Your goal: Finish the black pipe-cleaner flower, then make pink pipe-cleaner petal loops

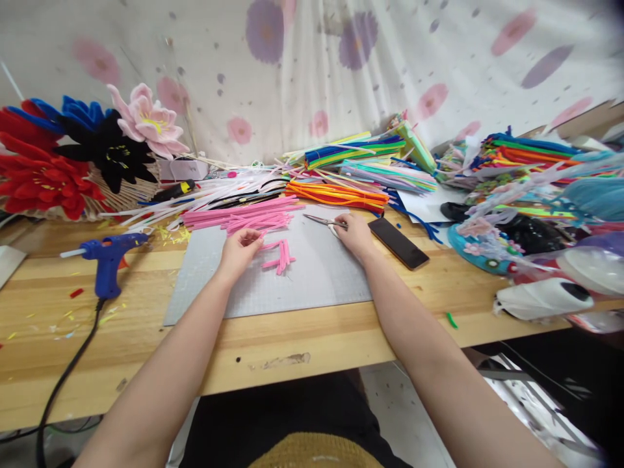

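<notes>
On the grey cutting mat (pixel 312 286), my left hand (pixel 238 252) has its fingers pinched together at the end of a short pink pipe cleaner piece (pixel 270 246). Right beside it lies a small heap of cut pink pipe cleaners (pixel 283 258). My right hand (pixel 355 235) is wrapped around the handles of a pair of scissors (pixel 318 220), whose blades point left and look closed or nearly so. Behind both hands, a bundle of longer pink pipe cleaners (pixel 238 212) rests across the mat's back edge.
A blue glue gun (pixel 108 260) with a black cord lies at the left. Pipe-cleaner flowers (pixel 146 120) stand behind it. To the right of my right hand is a black phone (pixel 398 242). Orange pipe cleaners (pixel 336 194) and other coloured bundles line the back; a white roll (pixel 543 299) lies far right.
</notes>
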Available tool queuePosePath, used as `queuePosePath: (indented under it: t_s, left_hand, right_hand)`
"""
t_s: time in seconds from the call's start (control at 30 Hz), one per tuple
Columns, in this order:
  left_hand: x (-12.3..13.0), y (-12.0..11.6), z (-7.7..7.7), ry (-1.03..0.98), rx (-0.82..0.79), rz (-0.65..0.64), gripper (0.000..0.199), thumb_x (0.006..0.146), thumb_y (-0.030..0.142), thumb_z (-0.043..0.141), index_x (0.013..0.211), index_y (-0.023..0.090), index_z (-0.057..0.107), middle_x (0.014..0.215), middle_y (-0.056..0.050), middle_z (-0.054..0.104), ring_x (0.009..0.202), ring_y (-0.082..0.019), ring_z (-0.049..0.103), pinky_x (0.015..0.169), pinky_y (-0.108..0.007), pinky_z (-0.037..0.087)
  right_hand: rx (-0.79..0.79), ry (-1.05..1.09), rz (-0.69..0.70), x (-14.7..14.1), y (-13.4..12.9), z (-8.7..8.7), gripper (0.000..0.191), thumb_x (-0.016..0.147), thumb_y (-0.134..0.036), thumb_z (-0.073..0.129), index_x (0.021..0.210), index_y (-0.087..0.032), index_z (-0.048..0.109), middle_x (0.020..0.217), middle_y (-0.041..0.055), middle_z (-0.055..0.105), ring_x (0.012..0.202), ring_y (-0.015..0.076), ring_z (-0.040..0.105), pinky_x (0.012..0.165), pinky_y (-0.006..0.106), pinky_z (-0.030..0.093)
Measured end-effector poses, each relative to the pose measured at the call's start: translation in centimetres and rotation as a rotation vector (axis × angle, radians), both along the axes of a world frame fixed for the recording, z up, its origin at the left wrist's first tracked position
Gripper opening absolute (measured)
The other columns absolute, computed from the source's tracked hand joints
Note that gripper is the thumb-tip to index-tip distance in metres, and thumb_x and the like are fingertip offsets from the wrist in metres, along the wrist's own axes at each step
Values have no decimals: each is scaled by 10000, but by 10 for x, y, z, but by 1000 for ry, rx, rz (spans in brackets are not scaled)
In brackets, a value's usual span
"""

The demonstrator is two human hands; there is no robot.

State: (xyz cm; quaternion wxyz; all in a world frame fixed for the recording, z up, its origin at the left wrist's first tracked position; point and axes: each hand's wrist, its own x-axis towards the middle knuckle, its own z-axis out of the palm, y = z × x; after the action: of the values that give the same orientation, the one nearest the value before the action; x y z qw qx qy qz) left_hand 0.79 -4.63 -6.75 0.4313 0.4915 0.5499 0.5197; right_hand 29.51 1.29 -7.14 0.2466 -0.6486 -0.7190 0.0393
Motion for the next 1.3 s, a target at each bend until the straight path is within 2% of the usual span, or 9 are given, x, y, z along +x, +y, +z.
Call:
queuePosePath:
  t_s: [0.23,0.37,0.5,0.7,0.83,1.0,1.13,1.2,1.3]
  left_hand:
    - [4,0,-7,551,219,-29,287,769,313,569,1014,198,663,1017,-69,665,879,-177,597,772,-303,466]
    - [2,0,-2,734,345,58,245,788,291,553,963,194,694,1037,-78,667,1050,-230,545,954,-384,387]
    - [-10,7,-5,847,319,175,237,788,244,530,952,184,690,1011,-84,661,1022,-252,542,936,-413,385]
    - [-15,22,-11,1073,225,168,139,757,216,550,798,186,680,903,-109,627,945,-295,519,841,-434,395]
    - [-6,20,-3,1094,340,234,158,797,197,488,815,194,646,941,-119,592,964,-289,495,837,-426,379]
    - [7,9,10,1060,464,211,216,861,226,418,878,190,630,1023,-122,599,985,-258,509,888,-398,359]
    - [11,3,14,996,483,174,264,886,256,386,918,178,636,1044,-120,622,979,-234,540,886,-356,375]
    - [8,2,14,935,471,164,281,894,271,377,951,180,636,1035,-111,635,972,-220,556,874,-331,387]
    - [0,0,12,834,432,174,289,894,296,389,988,197,644,1013,-88,659,969,-203,577,864,-304,402]
  right_hand:
    - [57,7,-30,-7,2,-11,228,781,-226,517,952,-165,656,993,122,633,963,254,535,865,387,378]
    - [63,19,-15,-6,3,-14,230,787,-217,500,946,-158,656,989,124,632,966,253,528,870,386,378]
    - [68,17,-20,-9,3,-14,251,786,-195,480,958,-148,656,988,138,627,963,261,525,863,394,381]
    - [140,41,2,-15,-1,-8,272,793,-172,470,1003,-146,640,1027,144,617,1000,267,508,889,400,369]
    - [237,79,68,-31,-12,7,262,848,-219,442,1017,-173,638,1041,133,612,998,263,498,882,403,356]
    - [247,-61,363,-74,-28,34,311,878,-364,477,1074,-188,641,949,118,618,940,249,503,836,373,340]
    - [118,-174,451,-99,-25,44,206,857,-266,511,840,-166,689,835,108,637,853,230,525,771,353,333]
    - [66,-70,414,-103,-18,46,184,841,-240,521,778,-166,676,796,86,639,787,200,527,720,324,336]
    - [-22,297,325,-106,-5,47,146,803,-267,556,729,-173,640,695,26,601,670,148,497,633,274,331]
